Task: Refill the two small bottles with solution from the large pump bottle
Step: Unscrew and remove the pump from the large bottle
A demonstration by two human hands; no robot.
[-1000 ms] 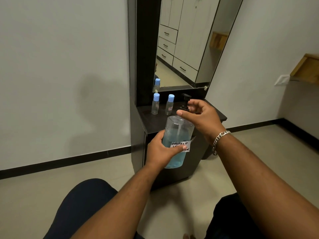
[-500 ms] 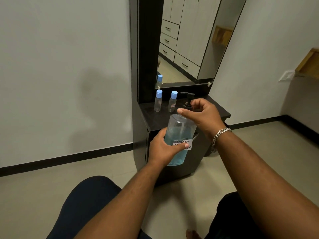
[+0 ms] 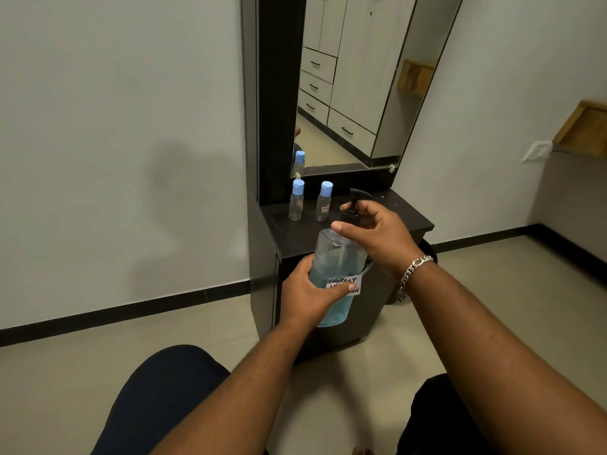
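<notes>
Holding the large pump bottle (image 3: 335,270) in the air before the dresser top (image 3: 404,218), left hand (image 3: 312,295) clamped around its body, right hand (image 3: 377,234) closed at the pump collar. Two small bottles (image 3: 296,201) stand capped behind. Risk: the loosened pump lets solution slop out if the bottle tips.

Large clear pump bottle (image 3: 338,274), perhaps half full of blue solution, held upright; two blue-capped small bottles (image 3: 296,200) stand behind.

A home bedroom: a dark dressing table (image 3: 407,221) with a tall mirror (image 3: 361,87) reflects a wardrobe (image 3: 341,60) with drawers, above a tiled floor (image 3: 82,372).
</notes>
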